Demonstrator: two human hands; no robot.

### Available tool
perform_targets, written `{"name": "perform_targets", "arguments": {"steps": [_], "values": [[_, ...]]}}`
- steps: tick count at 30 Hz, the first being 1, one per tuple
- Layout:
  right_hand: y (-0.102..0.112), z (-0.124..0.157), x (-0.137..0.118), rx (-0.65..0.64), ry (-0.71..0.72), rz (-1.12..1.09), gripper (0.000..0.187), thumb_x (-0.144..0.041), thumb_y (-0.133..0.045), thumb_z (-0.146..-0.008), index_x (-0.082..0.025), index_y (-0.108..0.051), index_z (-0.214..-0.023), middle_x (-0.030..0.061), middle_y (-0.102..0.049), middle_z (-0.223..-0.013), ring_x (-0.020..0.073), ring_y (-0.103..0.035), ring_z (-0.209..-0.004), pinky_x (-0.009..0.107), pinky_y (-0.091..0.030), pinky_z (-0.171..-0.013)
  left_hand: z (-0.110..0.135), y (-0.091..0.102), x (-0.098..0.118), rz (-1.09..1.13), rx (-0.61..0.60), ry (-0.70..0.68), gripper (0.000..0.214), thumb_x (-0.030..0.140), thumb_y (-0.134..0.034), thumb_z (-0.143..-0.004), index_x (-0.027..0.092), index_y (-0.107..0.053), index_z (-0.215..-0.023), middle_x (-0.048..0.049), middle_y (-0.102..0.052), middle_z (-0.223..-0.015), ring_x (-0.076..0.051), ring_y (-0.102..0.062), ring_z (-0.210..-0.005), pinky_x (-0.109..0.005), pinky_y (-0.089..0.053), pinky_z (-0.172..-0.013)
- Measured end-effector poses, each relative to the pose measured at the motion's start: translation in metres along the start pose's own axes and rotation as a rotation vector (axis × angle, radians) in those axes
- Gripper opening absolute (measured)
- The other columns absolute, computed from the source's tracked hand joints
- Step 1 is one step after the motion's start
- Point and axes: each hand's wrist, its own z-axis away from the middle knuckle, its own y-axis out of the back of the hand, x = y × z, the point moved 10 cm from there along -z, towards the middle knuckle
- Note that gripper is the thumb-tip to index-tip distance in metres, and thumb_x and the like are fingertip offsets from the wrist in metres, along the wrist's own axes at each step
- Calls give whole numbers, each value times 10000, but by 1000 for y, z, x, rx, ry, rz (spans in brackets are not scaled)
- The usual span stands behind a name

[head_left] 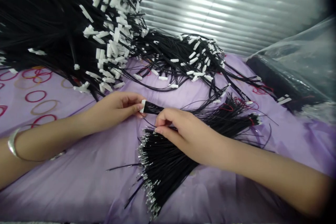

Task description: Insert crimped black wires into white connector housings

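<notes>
My left hand [122, 108] pinches a white plastic connector [143, 106] between thumb and fingers. A flat row of black wires [152, 107] runs out of it to the right, passing behind my right hand [181, 129]. The thumb and fingertips of my right hand are closed on a single thin black wire [149, 123], whose end points toward the connector. Just below that hand, a thick bundle of loose black wires [168, 171] lies fanned out, with bare metal terminals [147, 178] along its left edge.
A large heap of black cables with white connectors [112, 45] fills the back left, and a smaller pile [194, 56] lies behind my hands. Red and tan rubber bands [35, 96] are scattered at left on the purple cloth [86, 168]. A clear plastic bag [296, 49] stands at right.
</notes>
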Motion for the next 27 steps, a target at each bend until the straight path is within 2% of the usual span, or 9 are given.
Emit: {"name": "perform_targets", "arguments": {"steps": [2, 5, 9, 14, 27], "values": [[5, 1, 1, -13, -31, -189, 58, -190, -530, -878, -151, -536, -836, -30, -593, -744, 72, -523, -661, 213, -420, -625, 3, -2, 1, 54, 8, 59, 177, 270, -549, -876, 104, -607, -859, -24, -652, -773, -110, -600, -733, -203, -478, -718], [17, -1, -7, 25, 43, -347, 89, -142, -516, -870, -151, -604, -872, -34, -622, -756, 51, -553, -664, 176, -429, -612, 11, -9, 1, 168, 9, 137, 172, 250, -535, -892, 96, -610, -874, -15, -659, -793, -88, -603, -738, -180, -472, -735], [37, 1, -17, 225, 205, -146, 114, -98, -578, -800, -144, -680, -776, -22, -610, -721, 51, -535, -666, 166, -409, -602, 23, -33, -7, 419, -87, 240, 145, 226, -580, -876, 107, -651, -920, -13, -686, -811, -78, -629, -736, -158, -491, -724], [31, 1, -17, 300, 285, 138, 81, -78, -599, -769, -104, -674, -754, 7, -575, -704, 75, -508, -680, 191, -411, -634, 28, -47, -24, 713, -110, 402, 85, 141, -629, -831, 104, -669, -897, -44, -699, -868, -102, -664, -772, -167, -524, -728], [27, 6, -20, 356, 338, 307, 110, -106, -551, -829, -110, -634, -757, 15, -553, -705, 87, -497, -669, 208, -414, -612, 28, -49, -25, 738, -153, 408, 36, 123, -620, -837, 101, -645, -849, -29, -673, -837, -105, -673, -786, -175, -539, -768]]}}
